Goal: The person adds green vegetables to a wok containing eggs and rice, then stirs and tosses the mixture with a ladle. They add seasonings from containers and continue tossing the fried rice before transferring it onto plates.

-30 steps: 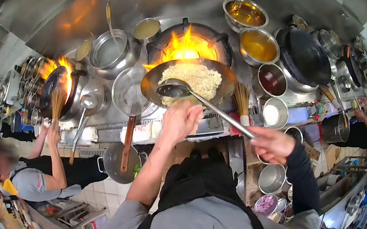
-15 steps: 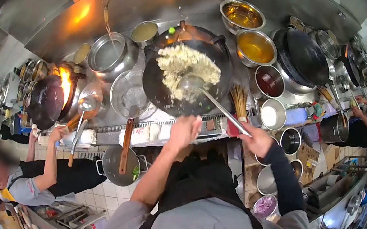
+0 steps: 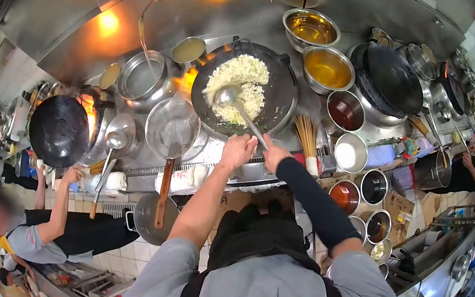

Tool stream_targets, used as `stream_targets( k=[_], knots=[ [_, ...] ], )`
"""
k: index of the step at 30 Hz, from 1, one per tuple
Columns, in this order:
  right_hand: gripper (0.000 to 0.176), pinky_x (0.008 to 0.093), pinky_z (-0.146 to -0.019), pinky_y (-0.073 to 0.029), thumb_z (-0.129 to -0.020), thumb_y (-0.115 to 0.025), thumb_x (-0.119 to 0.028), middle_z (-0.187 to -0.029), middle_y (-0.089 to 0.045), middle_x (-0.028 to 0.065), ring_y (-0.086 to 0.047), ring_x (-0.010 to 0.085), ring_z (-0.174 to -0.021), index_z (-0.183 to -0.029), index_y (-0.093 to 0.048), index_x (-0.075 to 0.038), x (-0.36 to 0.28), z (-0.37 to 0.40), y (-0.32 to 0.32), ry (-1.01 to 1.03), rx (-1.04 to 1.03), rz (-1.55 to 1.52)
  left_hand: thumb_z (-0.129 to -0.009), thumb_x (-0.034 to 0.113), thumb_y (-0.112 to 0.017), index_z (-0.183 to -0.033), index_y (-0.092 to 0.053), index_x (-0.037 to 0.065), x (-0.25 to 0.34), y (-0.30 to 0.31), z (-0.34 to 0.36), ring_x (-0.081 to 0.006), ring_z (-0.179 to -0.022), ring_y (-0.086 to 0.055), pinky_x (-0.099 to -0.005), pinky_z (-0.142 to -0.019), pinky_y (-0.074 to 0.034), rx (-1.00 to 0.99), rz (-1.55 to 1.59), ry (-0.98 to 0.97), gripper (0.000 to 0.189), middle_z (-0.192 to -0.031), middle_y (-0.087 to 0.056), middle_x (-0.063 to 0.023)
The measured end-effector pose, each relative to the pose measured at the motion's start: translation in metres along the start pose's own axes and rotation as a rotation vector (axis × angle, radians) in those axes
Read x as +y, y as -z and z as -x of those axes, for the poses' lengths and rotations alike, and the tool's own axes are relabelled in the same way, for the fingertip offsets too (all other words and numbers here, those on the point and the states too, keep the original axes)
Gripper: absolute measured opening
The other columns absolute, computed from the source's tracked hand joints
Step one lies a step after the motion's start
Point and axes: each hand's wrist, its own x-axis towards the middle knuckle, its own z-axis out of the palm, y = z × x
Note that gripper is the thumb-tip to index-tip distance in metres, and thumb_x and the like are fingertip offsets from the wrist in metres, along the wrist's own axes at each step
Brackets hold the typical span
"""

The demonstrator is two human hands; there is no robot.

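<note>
A black wok [image 3: 280, 96] sits on the burner in front of me, holding pale yellow fried rice [image 3: 240, 71] with green bits at its near side. My left hand [image 3: 239, 151] is closed at the wok's near rim; the exact grip is partly hidden. A metal ladle [image 3: 228, 95] rests its bowl in the rice, and its long handle runs back into my right hand [image 3: 273, 156], which is wrapped round it. The two hands are close beside each other.
Left of the wok lies a strainer [image 3: 172, 129] with a wooden handle. Bowls of yellow liquid [image 3: 327, 69], a pot of dark red sauce [image 3: 346, 111] and a bamboo brush [image 3: 306, 136] stand right. A co-worker at left tilts another wok [image 3: 59, 131] near flames.
The wok has dropped from tilted to level, and the tossed rice has landed in it. My right hand has moved left with the ladle, beside my left hand, which has risen slightly.
</note>
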Motion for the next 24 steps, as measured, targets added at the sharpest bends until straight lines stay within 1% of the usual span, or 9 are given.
stream_targets(
  k=[2, 6, 7, 10, 14, 16, 18, 21, 24],
  knots=[
    [0.078, 0.0552, -0.086, -0.055, -0.097, -0.061, -0.018, -0.101, -0.073, 0.0325, -0.072, 0.0475, -0.094, -0.165, -0.025, -0.006, 0.011, 0.034, 0.035, 0.034, -0.167, 0.129, -0.107, 0.044, -0.055, -0.090, -0.064, 0.005, -0.001, 0.001, -0.001, -0.0472, -0.093, -0.066, -0.0558, -0.091, -0.050, -0.006, 0.024, 0.008, 0.043, -0.088, -0.072, -0.0240],
    [0.036, 0.0492, -0.085, -0.060, -0.095, -0.059, -0.019, -0.104, -0.076, 0.0244, -0.076, 0.0367, -0.089, -0.125, -0.074, -0.006, 0.070, 0.016, 0.080, 0.116, -0.073, 0.437, -0.106, 0.043, -0.057, -0.090, -0.065, 0.004, -0.011, -0.007, -0.005, -0.0451, -0.095, -0.065, -0.0539, -0.091, -0.051, -0.030, 0.045, 0.023, 0.043, -0.089, -0.072, -0.0222],
    [0.035, 0.0491, -0.084, -0.061, -0.095, -0.059, -0.019, -0.103, -0.077, 0.0241, -0.076, 0.0358, -0.089, -0.122, -0.076, -0.006, 0.061, -0.002, 0.081, 0.031, 0.043, 0.386, -0.106, 0.043, -0.057, -0.090, -0.065, 0.004, -0.011, -0.009, -0.004, -0.0447, -0.095, -0.065, -0.0534, -0.090, -0.051, -0.042, 0.057, 0.028, 0.043, -0.089, -0.072, -0.0217],
    [0.048, 0.0525, -0.081, -0.059, -0.100, -0.054, -0.020, -0.097, -0.075, 0.0272, -0.074, 0.0416, -0.089, -0.147, -0.054, -0.006, 0.069, -0.085, -0.012, -0.054, 0.077, 0.240, -0.107, 0.042, -0.057, -0.089, -0.065, 0.005, -0.004, -0.004, -0.005, -0.0451, -0.092, -0.065, -0.0524, -0.089, -0.051, -0.016, 0.021, 0.033, 0.042, -0.089, -0.073, -0.0211],
    [0.070, 0.0541, -0.082, -0.056, -0.101, -0.053, -0.016, -0.097, -0.072, 0.0308, -0.072, 0.0460, -0.089, -0.166, -0.029, -0.008, 0.027, -0.004, -0.018, 0.005, 0.027, -0.022, -0.107, 0.043, -0.056, -0.091, -0.068, 0.005, -0.002, -0.001, -0.005, -0.0447, -0.097, -0.066, -0.0542, -0.091, -0.051, -0.060, 0.056, 0.044, 0.043, -0.094, -0.075, -0.0210],
    [0.070, 0.0513, -0.082, -0.057, -0.097, -0.055, -0.015, -0.103, -0.071, 0.0334, -0.071, 0.0465, -0.085, -0.162, -0.034, 0.003, 0.031, 0.042, 0.030, 0.013, -0.185, 0.075, -0.106, 0.044, -0.056, -0.093, -0.069, 0.005, -0.006, -0.002, -0.003, -0.0443, -0.100, -0.066, -0.0548, -0.093, -0.051, -0.093, 0.073, 0.053, 0.043, -0.096, -0.075, -0.0210],
    [0.053, 0.0465, -0.080, -0.060, -0.098, -0.056, -0.017, -0.115, -0.070, 0.0310, -0.072, 0.0416, -0.082, -0.146, -0.051, 0.006, 0.096, 0.031, 0.031, 0.338, -0.048, 0.351, -0.106, 0.044, -0.055, -0.094, -0.069, 0.005, -0.004, 0.002, -0.006, -0.0438, -0.101, -0.066, -0.0546, -0.094, -0.051, -0.101, 0.058, 0.053, 0.043, -0.096, -0.075, -0.0213],
    [0.043, 0.0455, -0.081, -0.061, -0.102, -0.054, -0.019, -0.119, -0.071, 0.0284, -0.074, 0.0387, -0.084, -0.139, -0.057, 0.002, 0.050, -0.017, 0.078, 0.050, -0.075, 0.273, -0.106, 0.043, -0.056, -0.095, -0.069, 0.004, -0.003, 0.001, -0.006, -0.0436, -0.101, -0.066, -0.0542, -0.094, -0.051, -0.103, 0.024, 0.071, 0.043, -0.098, -0.075, -0.0222],
    [0.056, 0.0517, -0.084, -0.058, -0.101, -0.057, -0.021, -0.115, -0.073, 0.0275, -0.073, 0.0447, -0.092, -0.153, -0.048, -0.002, 0.021, -0.056, 0.025, -0.057, -0.042, 0.088, -0.106, 0.043, -0.056, -0.096, -0.069, 0.003, -0.002, 0.000, -0.007, -0.0438, -0.102, -0.066, -0.0544, -0.094, -0.051, -0.120, 0.055, 0.086, 0.042, -0.099, -0.075, -0.0231]
  ],
)
